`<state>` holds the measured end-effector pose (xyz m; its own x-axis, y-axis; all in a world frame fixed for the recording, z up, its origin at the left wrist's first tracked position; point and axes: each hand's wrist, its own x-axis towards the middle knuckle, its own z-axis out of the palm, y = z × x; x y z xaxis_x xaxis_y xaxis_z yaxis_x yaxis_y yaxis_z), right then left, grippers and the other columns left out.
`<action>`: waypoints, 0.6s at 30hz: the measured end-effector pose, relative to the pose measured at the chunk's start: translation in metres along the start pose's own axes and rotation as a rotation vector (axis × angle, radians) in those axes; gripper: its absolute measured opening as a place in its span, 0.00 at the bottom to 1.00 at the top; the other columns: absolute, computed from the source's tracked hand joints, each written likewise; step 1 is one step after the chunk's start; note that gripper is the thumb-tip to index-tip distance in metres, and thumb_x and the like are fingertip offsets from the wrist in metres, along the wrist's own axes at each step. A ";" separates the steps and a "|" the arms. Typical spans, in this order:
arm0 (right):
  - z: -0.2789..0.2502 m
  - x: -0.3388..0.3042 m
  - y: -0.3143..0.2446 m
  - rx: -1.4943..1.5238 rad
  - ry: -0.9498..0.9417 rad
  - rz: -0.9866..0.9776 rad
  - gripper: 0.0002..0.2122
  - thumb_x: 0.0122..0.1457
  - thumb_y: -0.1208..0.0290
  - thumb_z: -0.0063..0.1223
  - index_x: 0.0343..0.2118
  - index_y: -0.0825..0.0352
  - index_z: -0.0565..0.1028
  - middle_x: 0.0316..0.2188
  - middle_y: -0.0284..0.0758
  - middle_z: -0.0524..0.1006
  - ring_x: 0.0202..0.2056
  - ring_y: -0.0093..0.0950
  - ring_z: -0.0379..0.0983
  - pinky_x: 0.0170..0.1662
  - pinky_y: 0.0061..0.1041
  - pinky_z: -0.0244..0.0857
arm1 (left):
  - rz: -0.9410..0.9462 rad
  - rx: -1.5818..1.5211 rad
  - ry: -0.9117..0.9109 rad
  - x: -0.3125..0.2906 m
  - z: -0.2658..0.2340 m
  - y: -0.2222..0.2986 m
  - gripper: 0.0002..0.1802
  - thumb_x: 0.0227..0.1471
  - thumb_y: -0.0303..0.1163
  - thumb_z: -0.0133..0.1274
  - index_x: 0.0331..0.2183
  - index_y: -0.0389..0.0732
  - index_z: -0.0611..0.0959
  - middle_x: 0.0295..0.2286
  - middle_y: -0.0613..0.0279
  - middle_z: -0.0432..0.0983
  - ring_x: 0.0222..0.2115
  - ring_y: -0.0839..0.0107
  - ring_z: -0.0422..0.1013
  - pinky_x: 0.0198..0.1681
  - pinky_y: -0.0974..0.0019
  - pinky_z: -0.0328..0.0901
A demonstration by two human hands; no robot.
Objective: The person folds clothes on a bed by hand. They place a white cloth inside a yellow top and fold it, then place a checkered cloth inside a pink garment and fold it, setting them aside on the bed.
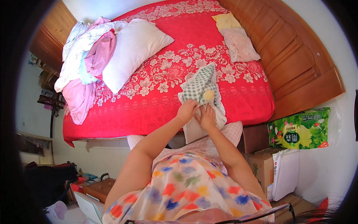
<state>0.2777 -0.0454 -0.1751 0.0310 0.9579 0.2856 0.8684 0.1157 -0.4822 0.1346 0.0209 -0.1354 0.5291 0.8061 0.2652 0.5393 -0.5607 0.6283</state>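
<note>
A small white pillow (194,131) lies at the bed's near edge, its lower end in front of my lap. Bunched over its far part is a green-and-white checkered pillowcase (197,85) with a pale yellow patch. My left hand (187,110) is closed in a pinch on the pillowcase's near edge. Beside it, my right hand (207,118) bends its fingers onto the cloth at the same edge, thumb toward the left hand. Folds partly hide the fingertips of both hands.
A red floral bedspread (156,115) covers the bed. A large white pillow (136,48) and heaped bedclothes (76,71) lie at left, a yellow-and-pink pillow (238,41) at far right. A wooden headboard (294,44) borders the right. Cardboard boxes (261,166) and a green package (300,128) stand near my right.
</note>
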 end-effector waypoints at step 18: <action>-0.024 0.076 0.064 -0.006 0.107 -0.114 0.12 0.47 0.77 0.53 0.38 0.64 0.72 0.37 0.36 0.72 0.41 0.38 0.68 0.45 0.34 0.64 | -0.256 0.280 -0.168 -0.022 0.010 -0.016 0.30 0.42 0.43 0.62 0.44 0.39 0.71 0.41 0.50 0.67 0.46 0.51 0.64 0.49 0.54 0.62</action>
<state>0.3473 0.0283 -0.1641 -0.0156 0.9049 0.4253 0.8723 0.2202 -0.4365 0.1204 0.0103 -0.1584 0.4420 0.8970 -0.0115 0.8123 -0.3947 0.4294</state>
